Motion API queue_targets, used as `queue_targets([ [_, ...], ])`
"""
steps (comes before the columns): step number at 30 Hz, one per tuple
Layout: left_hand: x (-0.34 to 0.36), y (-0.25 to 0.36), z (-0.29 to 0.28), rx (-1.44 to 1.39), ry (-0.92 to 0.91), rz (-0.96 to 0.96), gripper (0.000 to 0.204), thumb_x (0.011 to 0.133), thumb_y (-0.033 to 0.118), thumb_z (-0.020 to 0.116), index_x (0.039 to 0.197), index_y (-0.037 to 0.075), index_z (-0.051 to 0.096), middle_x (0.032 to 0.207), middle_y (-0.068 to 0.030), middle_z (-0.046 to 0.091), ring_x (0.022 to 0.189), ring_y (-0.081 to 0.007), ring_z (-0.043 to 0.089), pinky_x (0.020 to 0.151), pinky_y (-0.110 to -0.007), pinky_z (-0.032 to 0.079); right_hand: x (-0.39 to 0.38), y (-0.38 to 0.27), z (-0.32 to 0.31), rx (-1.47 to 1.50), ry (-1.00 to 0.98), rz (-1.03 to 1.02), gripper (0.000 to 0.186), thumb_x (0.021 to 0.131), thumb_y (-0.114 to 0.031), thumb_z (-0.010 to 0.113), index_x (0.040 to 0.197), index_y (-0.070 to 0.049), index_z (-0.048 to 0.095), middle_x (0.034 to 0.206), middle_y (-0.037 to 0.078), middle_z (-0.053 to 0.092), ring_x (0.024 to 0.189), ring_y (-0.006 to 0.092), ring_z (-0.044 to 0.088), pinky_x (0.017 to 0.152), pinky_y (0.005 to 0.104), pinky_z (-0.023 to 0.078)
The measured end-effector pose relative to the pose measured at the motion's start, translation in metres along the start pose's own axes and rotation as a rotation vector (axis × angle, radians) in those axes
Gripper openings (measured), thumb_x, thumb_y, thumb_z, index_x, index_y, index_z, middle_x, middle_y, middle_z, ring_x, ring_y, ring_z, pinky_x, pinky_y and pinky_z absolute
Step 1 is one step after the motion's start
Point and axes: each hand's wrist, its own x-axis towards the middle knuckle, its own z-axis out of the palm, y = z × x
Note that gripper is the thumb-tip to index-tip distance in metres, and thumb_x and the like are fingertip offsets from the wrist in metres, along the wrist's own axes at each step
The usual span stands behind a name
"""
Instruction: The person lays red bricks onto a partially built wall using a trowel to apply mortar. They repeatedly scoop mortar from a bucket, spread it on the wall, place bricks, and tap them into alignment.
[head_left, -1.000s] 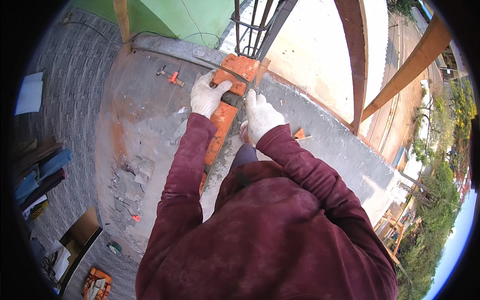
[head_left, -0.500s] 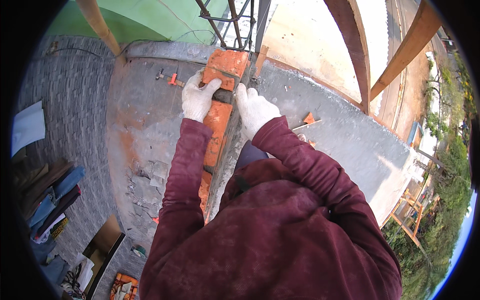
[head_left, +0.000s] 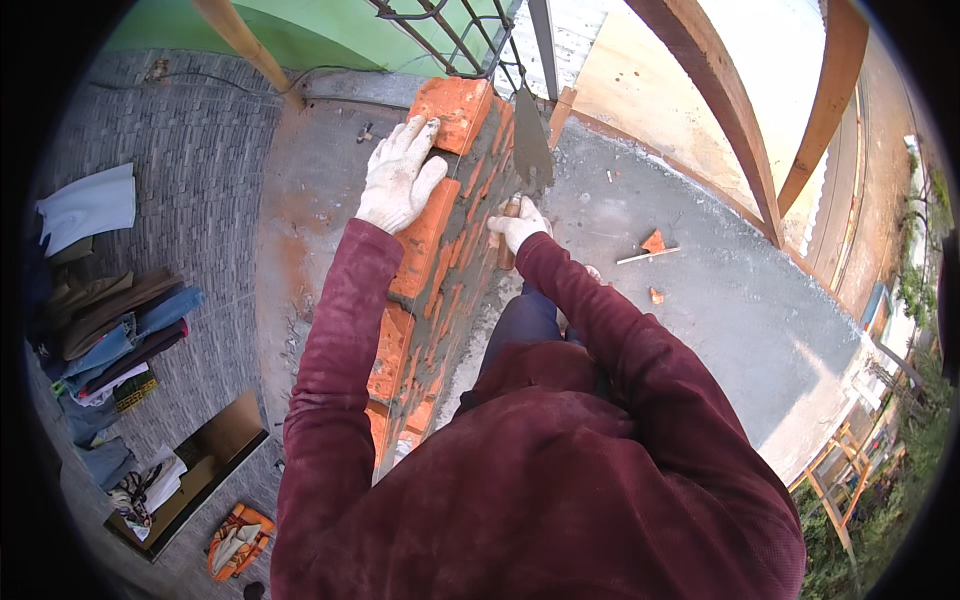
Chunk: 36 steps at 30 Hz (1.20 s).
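Note:
My left hand [head_left: 398, 178], in a white knit glove, lies open with fingers spread over the left edge of an orange brick [head_left: 450, 108] topping a short brick wall [head_left: 424, 240]. Grey mortar [head_left: 460, 240] is smeared along the wall's right face, with streaks of orange showing through. In my gloved right hand [head_left: 518, 225] is the wooden handle of a trowel; its pointed grey blade [head_left: 532, 140] stands beside the wall's upper right.
A rebar cage [head_left: 480, 45] rises beyond the top brick. Timber posts [head_left: 715, 95] lean at the right, above a concrete slab [head_left: 720, 330] with broken brick bits [head_left: 653, 242]. A hammer [head_left: 364, 134] lies left of the wall; clothes [head_left: 130, 330] hang farther left.
My left hand has loosened from gripping the brick to lying spread on it. My right hand has moved down, and the trowel blade now shows upright. The view has shifted, showing the wall's side.

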Motion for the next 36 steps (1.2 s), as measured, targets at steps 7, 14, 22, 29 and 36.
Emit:
queue_targets([
  [7,0.000,0.011,0.016,-0.088,0.049,-0.094,0.054,0.106,0.041,0.046,0.150,0.011,0.053,0.158,-0.0206,0.045,0.149,-0.0431,0.036,0.123,-0.048,0.028,-0.003,0.028,0.031,0.035,-0.156,-0.053,0.037,0.084,0.005,0.072,0.113,-0.003,0.052,0.086,0.007,0.060,0.066,0.0199,0.063,0.061,0.0364,0.054],
  [14,0.008,0.006,0.019,-0.359,0.010,-0.157,0.053,0.110,0.040,0.037,0.149,0.010,0.055,0.158,-0.0184,0.046,0.150,-0.0369,0.036,0.124,-0.044,0.026,-0.041,0.081,0.033,-0.038,-0.280,0.002,0.036,0.081,-0.002,0.075,0.110,-0.008,0.055,0.093,0.004,0.061,0.086,0.0201,0.062,0.082,0.0361,0.052],
  [22,-0.015,0.018,0.002,-0.359,-0.014,-0.099,0.050,0.113,0.031,0.039,0.151,0.000,0.049,0.156,-0.0155,0.048,0.147,-0.0273,0.042,0.122,-0.038,0.032,-0.094,0.094,-0.006,0.466,-0.781,0.283,0.040,0.072,0.008,0.060,0.109,-0.004,0.054,0.080,0.006,0.056,0.062,0.0204,0.059,0.060,0.0389,0.053],
  [29,-0.066,0.012,-0.024,-0.012,-0.125,0.021,0.051,0.110,0.034,0.045,0.149,0.002,0.053,0.152,-0.0196,0.052,0.143,-0.0342,0.047,0.120,-0.043,0.035,-0.120,0.147,-0.086,0.891,-0.865,0.163,0.045,0.073,0.000,0.067,0.116,-0.004,0.059,0.077,0.008,0.056,0.065,0.0231,0.060,0.066,0.0442,0.057],
  [36,-0.118,0.025,-0.041,0.057,-0.188,0.022,0.057,0.109,0.042,0.045,0.147,0.001,0.055,0.148,-0.0205,0.055,0.139,-0.0366,0.050,0.117,-0.044,0.038,-0.081,0.150,-0.083,0.808,0.196,-0.114,0.046,0.075,0.009,0.060,0.119,-0.001,0.049,0.085,0.012,0.058,0.066,0.0246,0.062,0.059,0.0413,0.057],
])
